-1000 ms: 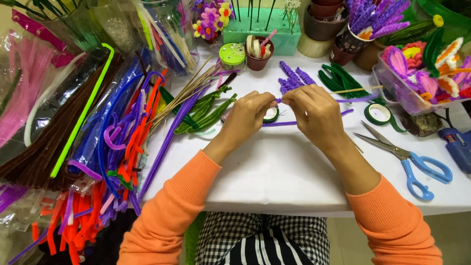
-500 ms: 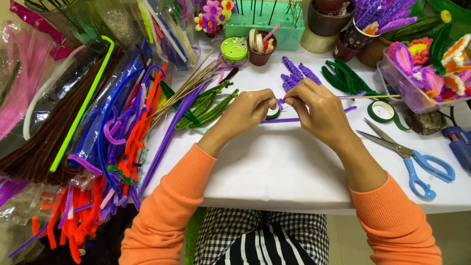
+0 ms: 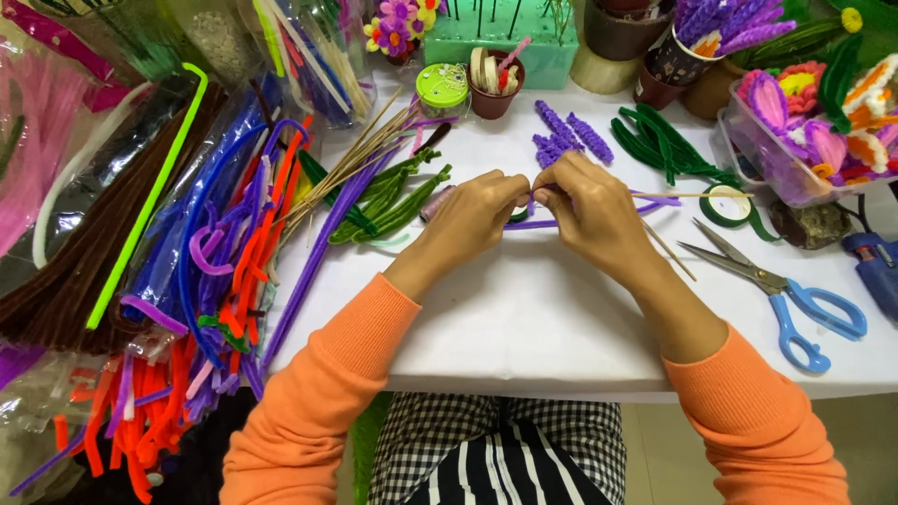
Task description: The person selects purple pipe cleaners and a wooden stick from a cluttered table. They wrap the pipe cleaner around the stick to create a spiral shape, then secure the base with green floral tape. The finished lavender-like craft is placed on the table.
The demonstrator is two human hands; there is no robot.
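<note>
Hands barely shifted | left hand [image 3: 477,217], right hand [image 3: 589,213] knuckles-up, together pinching purple pipe cleaner [image 3: 538,223]

Clear plastic bags [image 3: 313,51] stand at the upper left of the frame, holding coloured sticks and stems. Further left, a crinkled clear wrapper [image 3: 56,112] covers pink material. At the right edge a clear plastic box [image 3: 748,154] holds purple, pink and orange pieces. No labels, signs or screens are legible.
</note>
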